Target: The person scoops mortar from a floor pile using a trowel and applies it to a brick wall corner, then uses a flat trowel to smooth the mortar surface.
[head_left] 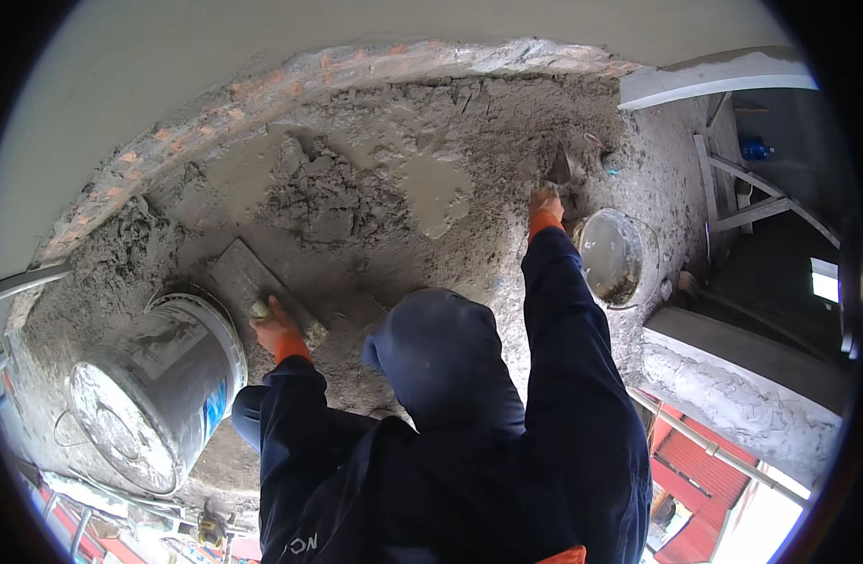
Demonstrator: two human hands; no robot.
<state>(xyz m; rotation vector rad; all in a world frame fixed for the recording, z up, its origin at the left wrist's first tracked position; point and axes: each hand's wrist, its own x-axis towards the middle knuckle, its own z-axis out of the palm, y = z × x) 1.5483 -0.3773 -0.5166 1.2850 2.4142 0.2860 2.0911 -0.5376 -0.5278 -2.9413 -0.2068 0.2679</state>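
Observation:
My left hand [274, 329] grips the handle of a flat rectangular float [239, 277] low over the mortar-covered floor, beside a large bucket [159, 395] lying on its side. Further forward on the right, my right hand [545, 201] is closed on a small pointed trowel [559, 162], its blade against the rough grey surface. A pail of cloudy water [604, 252] stands just right of that arm. Heaps of wet mortar [333, 188] and smoother wet patches lie ahead, between and beyond my hands.
A curved ledge with exposed brick [243, 94] borders the far side beside a plastered wall. At the right are wooden braces [751, 216], a blue water jug [753, 148] and a dark lower area past a concrete edge [732, 367]. Red roofs [695, 470] show below a metal tube.

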